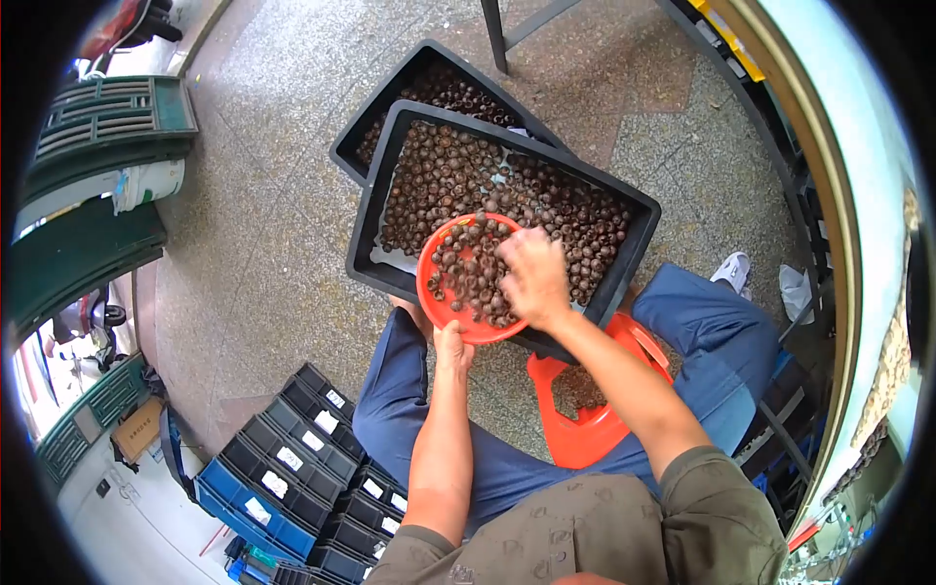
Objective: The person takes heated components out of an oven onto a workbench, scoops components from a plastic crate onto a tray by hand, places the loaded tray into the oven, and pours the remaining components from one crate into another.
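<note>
A round red-orange basin (462, 322) with many small brown round pieces (475, 268) in it is tilted over the near left part of a black tray (507, 125). My left hand (451, 345) grips its near rim, fingers hidden beneath. My right hand (534, 275) is over the basin's right side, smeared by motion, its fingertips among or just above the pieces; whether it holds any cannot be made out. More brown pieces (575, 219) fill most of the black tray, with pale bare patches at its left corner.
A second black tray (375, 112) with brown pieces lies under the first. Between my legs stands a red plastic stool or container (575, 439). Black and blue bins (292, 458) with white labels are stacked at lower left. A dark metal leg (494, 37) stands beyond the trays.
</note>
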A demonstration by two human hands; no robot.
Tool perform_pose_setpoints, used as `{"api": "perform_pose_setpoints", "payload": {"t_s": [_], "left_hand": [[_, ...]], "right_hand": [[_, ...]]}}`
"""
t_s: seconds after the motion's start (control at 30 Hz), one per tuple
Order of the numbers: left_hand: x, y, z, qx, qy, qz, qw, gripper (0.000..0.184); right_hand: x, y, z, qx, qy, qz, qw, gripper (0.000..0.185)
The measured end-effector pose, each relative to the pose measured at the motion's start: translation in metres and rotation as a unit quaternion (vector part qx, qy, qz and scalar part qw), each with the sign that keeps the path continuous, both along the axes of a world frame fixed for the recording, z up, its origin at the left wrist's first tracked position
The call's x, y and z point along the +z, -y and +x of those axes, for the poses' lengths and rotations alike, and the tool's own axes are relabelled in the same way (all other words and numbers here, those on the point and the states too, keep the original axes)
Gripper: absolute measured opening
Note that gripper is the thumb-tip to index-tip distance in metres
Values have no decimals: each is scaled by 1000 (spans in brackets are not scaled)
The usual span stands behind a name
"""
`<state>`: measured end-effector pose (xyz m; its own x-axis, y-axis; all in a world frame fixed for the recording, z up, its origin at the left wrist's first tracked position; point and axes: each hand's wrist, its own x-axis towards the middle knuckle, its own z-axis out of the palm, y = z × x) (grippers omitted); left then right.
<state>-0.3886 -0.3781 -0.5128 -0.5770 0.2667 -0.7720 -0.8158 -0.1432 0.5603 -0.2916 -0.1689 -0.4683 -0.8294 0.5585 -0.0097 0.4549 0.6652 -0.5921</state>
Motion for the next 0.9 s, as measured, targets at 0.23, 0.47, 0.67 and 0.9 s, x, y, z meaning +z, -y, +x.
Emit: {"api": "perform_pose_setpoints", "payload": {"t_s": [0.23, 0.47, 0.67, 0.9], "left_hand": [[42, 9, -5, -39, 40, 71, 996, 78], [146, -1, 11, -102, 6, 174, 980, 80], [259, -11, 37, -141, -46, 221, 964, 80], [323, 3, 79, -195, -52, 209, 957, 72]], "right_hand": [[17, -45, 35, -253, -10, -679, 690, 57], [114, -28, 61, -155, -211, -687, 678, 54], [194, -23, 129, -88, -164, -512, 839, 55], [315, -29, 185, -97, -212, -236, 943, 38]]}}
